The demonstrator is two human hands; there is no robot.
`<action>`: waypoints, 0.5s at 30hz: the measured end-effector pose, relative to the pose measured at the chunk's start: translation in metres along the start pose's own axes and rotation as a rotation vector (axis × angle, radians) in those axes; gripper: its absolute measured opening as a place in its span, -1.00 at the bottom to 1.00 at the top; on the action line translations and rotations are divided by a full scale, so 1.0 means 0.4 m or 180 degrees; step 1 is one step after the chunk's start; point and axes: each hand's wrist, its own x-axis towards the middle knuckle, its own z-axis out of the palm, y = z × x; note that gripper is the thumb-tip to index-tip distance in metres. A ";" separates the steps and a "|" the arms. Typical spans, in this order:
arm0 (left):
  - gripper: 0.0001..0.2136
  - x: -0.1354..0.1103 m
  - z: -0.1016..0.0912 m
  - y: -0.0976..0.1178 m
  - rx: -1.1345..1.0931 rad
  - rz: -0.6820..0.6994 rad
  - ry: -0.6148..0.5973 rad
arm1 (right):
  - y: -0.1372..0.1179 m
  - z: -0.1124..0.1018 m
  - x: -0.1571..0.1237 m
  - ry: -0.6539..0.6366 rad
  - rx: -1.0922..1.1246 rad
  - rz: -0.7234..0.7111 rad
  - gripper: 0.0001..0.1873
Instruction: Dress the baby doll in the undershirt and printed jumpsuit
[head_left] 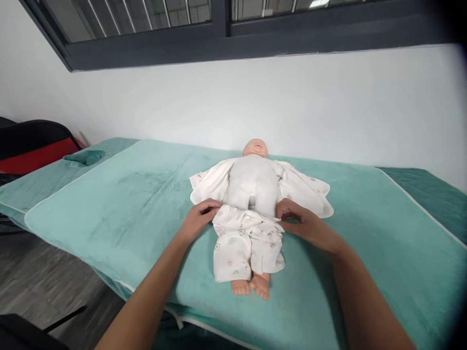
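Note:
A baby doll [252, 182] lies on its back on a teal towel [109, 209], head toward the wall, bare feet toward me. Its white printed top [304, 190] is spread open to both sides, baring the grey cloth torso. White printed trousers [242, 243] cover the legs. My left hand [199, 218] pinches the trousers' waistband at the doll's left-hand side in view. My right hand [301, 221] grips the waistband on the other side. Both hands have their fingers closed on the fabric at hip level.
The towel covers a padded table [430, 194] that runs along a white wall under a dark window frame [219, 43]. A black and red seat [32, 146] stands at the far left. Grey floor [40, 282] shows at the lower left.

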 end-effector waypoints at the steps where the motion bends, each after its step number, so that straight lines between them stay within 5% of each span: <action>1: -0.80 -0.002 -0.001 0.003 -0.0011 -0.0057 -0.0076 | 0.001 -0.003 -0.002 -0.0091 0.0003 -0.0027 -0.81; 4: -0.74 -0.005 0.000 0.007 0.0029 -0.0135 -0.0250 | 0.014 0.003 0.001 -0.0159 -0.0115 -0.0065 -0.83; 10: -0.78 0.001 0.004 -0.001 0.0173 -0.0025 -0.0386 | 0.058 0.069 0.051 0.1595 -0.0854 -0.0700 -0.87; 15: -0.86 0.035 0.028 0.020 0.0094 0.0138 -0.0051 | 0.066 0.089 0.082 0.1821 -0.0474 -0.0523 -0.87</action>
